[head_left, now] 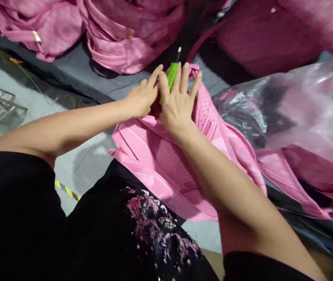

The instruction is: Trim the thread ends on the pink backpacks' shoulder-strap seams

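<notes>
Right hand [176,107] pinches one green tool [173,73] between spread fingers [184,80], at one pink bag [157,144]; left hand's [143,97] grip, cannot tell

Tool [172,74]: in the right hand [178,103] (left hand [143,95] just beside, leftward).
Bag [160,152]: below both hands, before the table [67,72].
Backpacks [131,35]: behind the hands, on the table.
Wrap [310,97]: right of the bag.
Rack [2,100]: far left, on the floor [88,156].

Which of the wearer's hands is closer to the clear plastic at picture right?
Right. The right hand, fingers at the green tool, is apart from the clear plastic; the left hand is farther away, on the right hand's other side.
</notes>
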